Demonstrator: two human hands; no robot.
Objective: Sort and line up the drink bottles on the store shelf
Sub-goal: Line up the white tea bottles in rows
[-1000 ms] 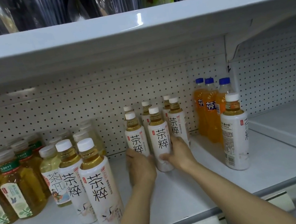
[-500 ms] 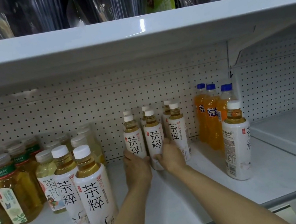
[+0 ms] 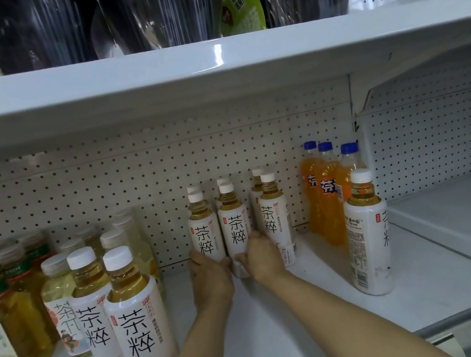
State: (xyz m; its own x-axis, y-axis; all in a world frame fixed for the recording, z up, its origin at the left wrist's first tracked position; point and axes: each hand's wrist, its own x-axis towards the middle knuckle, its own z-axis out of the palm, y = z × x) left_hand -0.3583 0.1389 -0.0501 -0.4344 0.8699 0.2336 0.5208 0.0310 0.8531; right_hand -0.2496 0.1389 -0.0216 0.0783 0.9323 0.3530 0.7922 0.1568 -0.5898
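Both hands, left [image 3: 210,278] and right [image 3: 264,258], fingers curled around the middle tea bottle [image 3: 235,227], have pushed it farther back.

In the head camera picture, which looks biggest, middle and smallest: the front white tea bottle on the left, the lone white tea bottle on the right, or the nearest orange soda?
Largest to smallest as they look:
1. front left tea bottle
2. lone right tea bottle
3. nearest orange soda, partly hidden

The tea bottles look alike in design; nearness probably makes the difference.

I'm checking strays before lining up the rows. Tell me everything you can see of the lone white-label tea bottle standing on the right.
The lone white-labelled tea bottle stands upright on the white shelf, apart from both hands. It looks like clear plastic, with a white screw cap, amber tea visible at the shoulder and a white wrap turned sideways showing small print. It stands in front of the orange soda bottles.
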